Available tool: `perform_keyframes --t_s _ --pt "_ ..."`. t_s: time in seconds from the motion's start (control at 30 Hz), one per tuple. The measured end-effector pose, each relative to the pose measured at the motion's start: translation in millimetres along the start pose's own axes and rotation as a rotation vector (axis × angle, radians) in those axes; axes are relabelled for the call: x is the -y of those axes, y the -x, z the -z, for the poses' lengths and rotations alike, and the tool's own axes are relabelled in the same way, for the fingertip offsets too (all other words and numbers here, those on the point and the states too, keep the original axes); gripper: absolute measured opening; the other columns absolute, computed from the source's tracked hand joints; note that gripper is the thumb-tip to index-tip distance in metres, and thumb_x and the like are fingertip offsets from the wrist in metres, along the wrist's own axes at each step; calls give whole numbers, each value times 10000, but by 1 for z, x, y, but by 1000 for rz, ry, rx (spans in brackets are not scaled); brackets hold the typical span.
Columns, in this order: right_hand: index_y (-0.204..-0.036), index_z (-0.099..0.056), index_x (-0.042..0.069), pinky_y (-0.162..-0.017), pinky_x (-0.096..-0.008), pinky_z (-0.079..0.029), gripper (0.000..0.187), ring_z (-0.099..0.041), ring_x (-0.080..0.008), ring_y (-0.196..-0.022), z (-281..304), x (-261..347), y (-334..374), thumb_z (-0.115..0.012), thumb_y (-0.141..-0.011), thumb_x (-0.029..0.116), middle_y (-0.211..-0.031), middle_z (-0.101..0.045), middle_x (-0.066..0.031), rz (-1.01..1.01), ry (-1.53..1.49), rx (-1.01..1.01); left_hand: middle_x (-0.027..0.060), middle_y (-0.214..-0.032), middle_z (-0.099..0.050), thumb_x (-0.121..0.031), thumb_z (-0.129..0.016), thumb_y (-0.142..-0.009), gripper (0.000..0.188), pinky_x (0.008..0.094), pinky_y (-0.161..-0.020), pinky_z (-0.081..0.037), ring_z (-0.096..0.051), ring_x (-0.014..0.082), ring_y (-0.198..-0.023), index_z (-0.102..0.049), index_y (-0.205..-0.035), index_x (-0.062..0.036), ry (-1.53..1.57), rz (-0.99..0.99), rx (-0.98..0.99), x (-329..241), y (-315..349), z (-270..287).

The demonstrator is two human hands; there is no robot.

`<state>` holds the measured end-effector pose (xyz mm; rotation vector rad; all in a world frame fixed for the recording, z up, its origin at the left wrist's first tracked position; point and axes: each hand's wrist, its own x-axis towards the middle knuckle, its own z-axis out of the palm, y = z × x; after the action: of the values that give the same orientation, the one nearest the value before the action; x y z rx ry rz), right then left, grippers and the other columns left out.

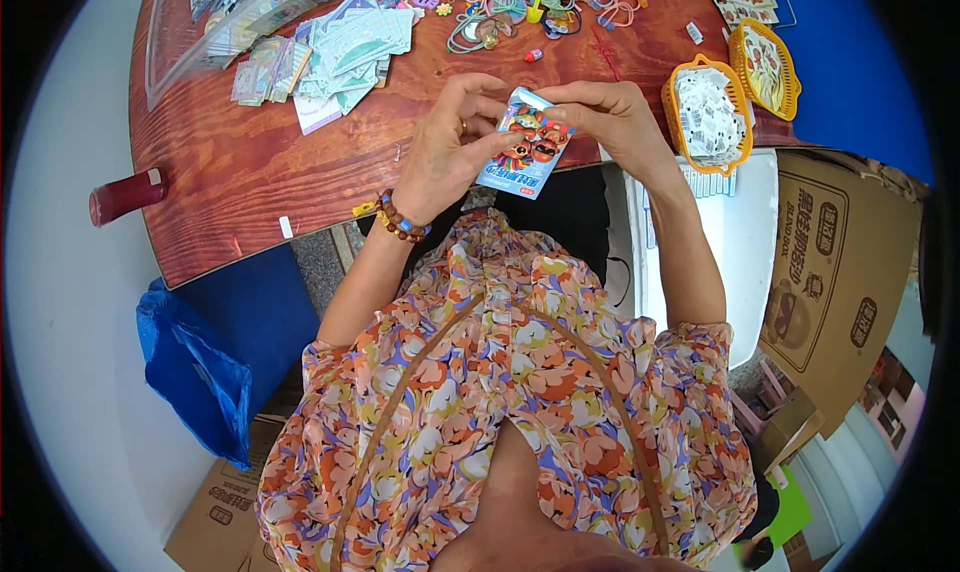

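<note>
A flat blue packet (pixel 518 175) printed with colourful cartoon figures is held at the near edge of the table, in front of my chest. My left hand (pixel 447 152) grips its left side, the thumb lying across the printed front. At its upper right corner my right hand (pixel 622 124) pinches the top edge between thumb and fingers. Whether the packet's top is sealed I cannot make out. Just beyond my hands, a small red-and-white piece (pixel 533 56) lies on the reddish wooden table (pixel 330 177).
Cards (pixel 350 52) are heaped at the far left beside a clear plastic bin (pixel 225 37). Cords and trinkets (pixel 500 12) lie at the back. Orange baskets (pixel 742 157) (pixel 795 97) stand right, above a white container (pixel 745 272). A dark red bottle (pixel 128 197) sits at the left edge.
</note>
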<state>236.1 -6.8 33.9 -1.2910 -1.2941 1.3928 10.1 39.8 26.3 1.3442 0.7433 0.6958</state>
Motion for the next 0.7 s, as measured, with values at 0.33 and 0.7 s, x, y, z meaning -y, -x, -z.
perform_keyframes --t_s 0.33,0.7 --pt "-1140 -705 2 -781 -237 -538 243 -668 -77 -887 1 15 1 -659 -909 67 -965 -744 -47 6 189 16 95 -989 -689 -59 -704 -855 477 273 -684 -527 -681 129 -821 -483 -1276 -37 -43 -19 45 5 -2 0" --pt "-1157 -680 3 -814 -322 -554 275 -708 -271 -947 -9 32 15 -642 -886 34 -1046 -720 -144 277 734 5 77 -945 -673 -11 -704 -832 479 271 -665 -533 -688 141 -806 -508 -1268 -46 -125 -34 3 7 1 -8"
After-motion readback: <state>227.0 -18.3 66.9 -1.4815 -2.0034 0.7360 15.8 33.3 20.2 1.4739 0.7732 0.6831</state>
